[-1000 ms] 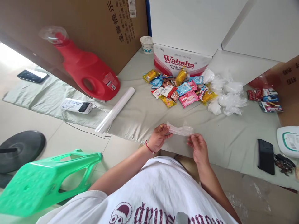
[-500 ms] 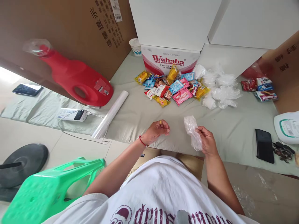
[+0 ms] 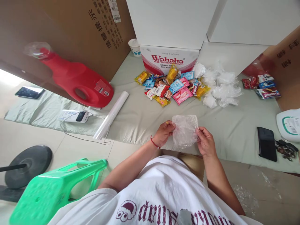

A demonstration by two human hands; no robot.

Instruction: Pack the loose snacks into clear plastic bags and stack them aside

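Observation:
A clear plastic bag (image 3: pixel 185 129) is stretched out flat between my two hands, above the front edge of the cloth-covered surface. My left hand (image 3: pixel 166 132) pinches its left edge, and my right hand (image 3: pixel 206 140) grips the right edge. Beyond them lies a pile of wrapped snacks (image 3: pixel 177 86) in yellow, blue, pink and red packaging. Just right of that pile sits a heap of crumpled clear plastic bags (image 3: pixel 222 84).
A Wahaha carton (image 3: pixel 168 59) stands behind the snacks. On the left are a red jug (image 3: pixel 82 81), a plastic film roll (image 3: pixel 111 115), a power bank (image 3: pixel 73 115) and a green stool (image 3: pixel 58 184). A black phone (image 3: pixel 266 143) and keys (image 3: pixel 287 150) lie at right, below several more snack packs (image 3: pixel 267 90).
My left hand has moved right and taken hold of the bag's left edge. The bag, bunched in my right hand before, is now spread out between both hands.

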